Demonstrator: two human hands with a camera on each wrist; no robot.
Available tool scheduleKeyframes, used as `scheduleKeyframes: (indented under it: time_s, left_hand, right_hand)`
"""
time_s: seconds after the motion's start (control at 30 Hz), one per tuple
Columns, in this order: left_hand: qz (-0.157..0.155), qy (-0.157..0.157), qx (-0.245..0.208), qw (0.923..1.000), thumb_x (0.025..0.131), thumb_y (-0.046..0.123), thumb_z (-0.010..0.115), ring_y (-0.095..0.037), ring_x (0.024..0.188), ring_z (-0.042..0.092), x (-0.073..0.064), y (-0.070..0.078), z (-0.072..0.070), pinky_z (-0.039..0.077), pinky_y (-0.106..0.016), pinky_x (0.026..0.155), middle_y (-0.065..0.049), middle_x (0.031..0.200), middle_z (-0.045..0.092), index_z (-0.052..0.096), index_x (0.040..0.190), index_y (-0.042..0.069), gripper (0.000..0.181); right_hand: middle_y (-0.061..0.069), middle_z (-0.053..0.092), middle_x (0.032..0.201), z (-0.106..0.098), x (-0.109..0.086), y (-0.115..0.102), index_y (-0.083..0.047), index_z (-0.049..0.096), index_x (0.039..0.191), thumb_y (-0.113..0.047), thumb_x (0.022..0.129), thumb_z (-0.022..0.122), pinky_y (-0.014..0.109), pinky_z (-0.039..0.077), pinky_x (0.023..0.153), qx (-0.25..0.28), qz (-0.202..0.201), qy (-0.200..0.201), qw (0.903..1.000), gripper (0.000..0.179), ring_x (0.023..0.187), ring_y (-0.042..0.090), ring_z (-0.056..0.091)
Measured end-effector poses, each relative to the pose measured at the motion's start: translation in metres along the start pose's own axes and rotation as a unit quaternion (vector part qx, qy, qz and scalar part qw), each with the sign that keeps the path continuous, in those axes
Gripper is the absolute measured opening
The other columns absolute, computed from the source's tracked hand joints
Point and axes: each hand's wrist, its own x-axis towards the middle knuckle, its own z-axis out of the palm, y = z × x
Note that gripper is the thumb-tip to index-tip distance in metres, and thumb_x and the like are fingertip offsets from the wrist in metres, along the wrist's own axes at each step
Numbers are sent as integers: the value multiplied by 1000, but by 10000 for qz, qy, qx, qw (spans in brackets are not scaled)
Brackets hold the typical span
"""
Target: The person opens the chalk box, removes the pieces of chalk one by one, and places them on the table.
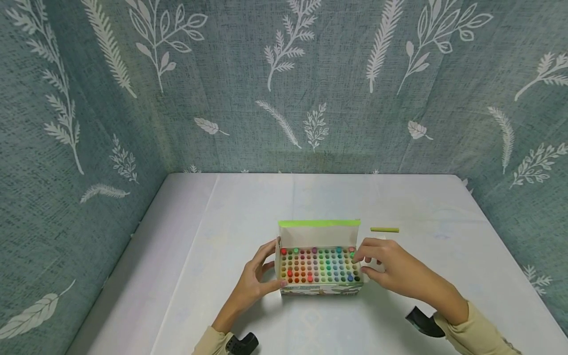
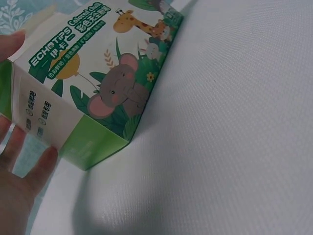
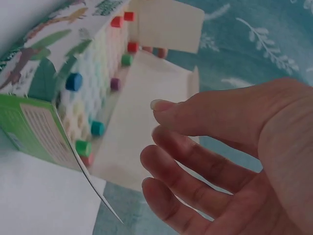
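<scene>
A box of colored chalk (image 1: 319,291) stands on the white table with its lid raised at the back. Inside, chalk ends show in rows, and several pieces poke up higher, among them a red chalk (image 1: 283,251) and a blue chalk (image 3: 74,82). My left hand (image 1: 255,281) grips the box's left end, thumb at the front corner and fingers behind. Over the right end hovers my right hand (image 1: 395,266), its fingers loosely bent with nothing between them. Near its fingertips in the head view, a green chalk (image 3: 83,148) sticks up at the box's right edge.
A yellow-green chalk stick (image 1: 384,230) lies on the table (image 1: 222,236) to the right of the raised lid (image 1: 317,239). A side flap hangs outward from the box in the right wrist view. Leaf-patterned fabric (image 1: 284,88) encloses the table's back and sides.
</scene>
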Motion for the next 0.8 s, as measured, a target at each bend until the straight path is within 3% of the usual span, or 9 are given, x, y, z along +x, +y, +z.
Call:
scheduleKeyframes:
  time_s: [0.13,0.33,0.43,0.63,0.8]
  left_hand:
    - [4,10,42,10000,78,-4,73,-31,134,31,0,-2,0,39,-44,104,-8,148,31,29,149,15,86]
    - [30,-18,40,10000,77,-11,69,-39,133,30,1,14,2,39,-49,104,-16,147,30,27,148,3,84]
    - [59,-42,25,10000,77,-12,69,-42,132,30,2,19,3,39,-51,103,-19,147,30,27,147,0,83]
    - [84,-39,1,10000,78,-8,71,-35,133,31,1,2,1,39,-44,104,-11,148,31,28,149,11,86]
    - [126,-57,-53,9999,79,-1,73,-31,133,31,0,-6,-1,40,-39,105,-8,148,31,29,149,16,85]
  right_hand:
    - [-4,61,95,4,2,-4,-15,68,93,4,79,71,25,51,60,79,36,-302,9995,25,80,11,60]
    - [5,64,102,14,5,-6,-13,69,90,5,78,72,30,56,69,-182,140,-581,9980,22,107,35,60]
    - [1,62,97,20,5,-6,-13,69,87,5,77,72,29,55,68,-458,42,-585,9972,22,101,29,62]
    - [-4,56,84,31,5,-4,-13,69,82,12,74,67,22,50,61,-822,-304,-533,9947,26,80,13,60]
    - [-4,53,76,37,7,-2,-12,69,80,15,75,60,20,45,57,-975,-346,-642,9926,29,68,5,49]
